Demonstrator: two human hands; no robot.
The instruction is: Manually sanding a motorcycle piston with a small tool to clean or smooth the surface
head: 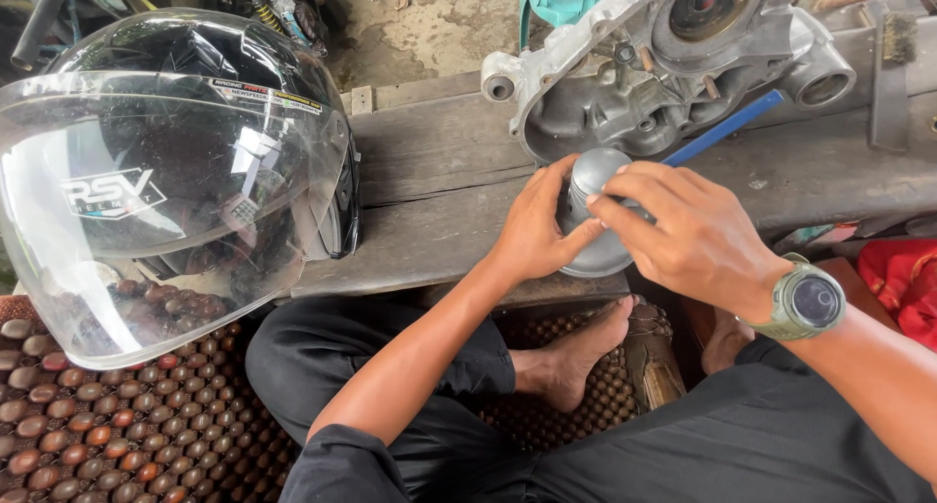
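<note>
Grey metal cylinder (597, 210) upright on wooden bench (429, 171), long axis vertical, clasped between both hands: left hand (535, 232) wrapped around its side, right hand (688, 232) over the top, equally close.

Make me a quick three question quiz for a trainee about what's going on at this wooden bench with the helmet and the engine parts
1. True or false: both hands touch the grey metal cylinder part.
2. Which wrist wears the green watch? A left, B right.
3. What lies behind the cylinder part on the wooden bench?

Key
1. True: the left hand and right hand both grip it.
2. B.
3. A grey engine casing, with a blue-handled tool beside it; the helmet sits far left.
</note>
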